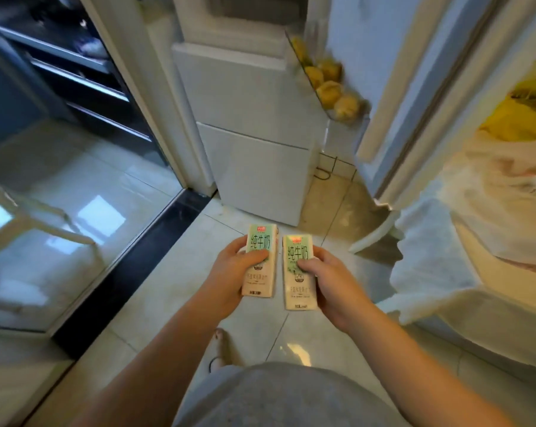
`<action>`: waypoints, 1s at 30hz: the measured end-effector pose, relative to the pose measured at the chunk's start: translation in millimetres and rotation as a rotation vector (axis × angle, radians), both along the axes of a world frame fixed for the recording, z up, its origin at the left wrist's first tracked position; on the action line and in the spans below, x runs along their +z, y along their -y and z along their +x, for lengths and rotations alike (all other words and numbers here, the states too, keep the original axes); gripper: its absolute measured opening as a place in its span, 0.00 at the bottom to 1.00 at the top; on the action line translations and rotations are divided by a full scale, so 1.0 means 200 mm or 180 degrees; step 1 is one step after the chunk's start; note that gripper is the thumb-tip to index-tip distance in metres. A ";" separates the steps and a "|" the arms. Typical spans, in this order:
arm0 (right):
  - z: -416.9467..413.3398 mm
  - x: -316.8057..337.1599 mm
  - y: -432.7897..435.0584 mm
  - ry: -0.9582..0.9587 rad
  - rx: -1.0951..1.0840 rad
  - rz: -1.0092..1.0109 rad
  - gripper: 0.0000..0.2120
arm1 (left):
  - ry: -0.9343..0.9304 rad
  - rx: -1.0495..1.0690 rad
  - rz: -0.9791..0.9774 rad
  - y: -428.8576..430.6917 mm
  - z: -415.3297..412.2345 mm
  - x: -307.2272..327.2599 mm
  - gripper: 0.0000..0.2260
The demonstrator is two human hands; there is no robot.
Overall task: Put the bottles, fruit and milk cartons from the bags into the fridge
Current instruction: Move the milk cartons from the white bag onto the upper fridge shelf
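Head view: two milk cartons in hand, fridge (251,161) straight ahead.
Left hand (229,274) grips the left carton (261,240) and right hand (333,283) grips the right carton (300,292), thumbs across the fronts. The cartons are parallel and just apart, long axes pointing at the fridge. The door shelf (329,114) with yellow fruit (329,90) lies ahead-right, nearer the right hand.

Head camera looks steeply down, facing fridge (254,167).
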State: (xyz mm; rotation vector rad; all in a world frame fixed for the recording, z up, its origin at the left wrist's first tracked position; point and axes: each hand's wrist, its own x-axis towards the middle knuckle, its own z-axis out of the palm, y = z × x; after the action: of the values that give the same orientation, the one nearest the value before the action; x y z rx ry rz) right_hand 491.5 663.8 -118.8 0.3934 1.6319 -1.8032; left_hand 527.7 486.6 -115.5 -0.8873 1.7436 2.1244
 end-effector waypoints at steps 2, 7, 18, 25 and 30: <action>-0.07 0.02 0.27 -0.0099 0.0017 0.0014 0.15 | -0.0121 0.0082 -0.0020 0.25 -0.06 0.02 0.18; -0.20 0.11 0.88 -0.0302 -0.0125 -0.0106 0.15 | -0.0387 0.0075 -0.0142 0.82 -0.19 0.09 0.21; -0.62 0.43 1.59 -0.1397 -0.0644 0.0161 0.12 | -0.1393 -0.0012 -0.0450 1.42 -0.71 0.36 0.21; -1.13 0.73 1.74 -0.2088 -0.0809 0.0073 0.13 | -0.2199 0.0053 -0.0492 1.51 -1.25 0.64 0.21; -1.59 0.98 1.80 -0.2737 -0.0922 -0.0160 0.14 | -0.2799 0.0116 -0.0666 1.53 -1.74 0.92 0.14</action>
State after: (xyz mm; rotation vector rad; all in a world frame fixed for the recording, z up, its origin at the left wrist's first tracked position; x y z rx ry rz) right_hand 173.1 304.5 76.9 -0.2345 2.1526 -2.4220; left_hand 180.6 180.5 68.8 0.0448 2.3613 2.5998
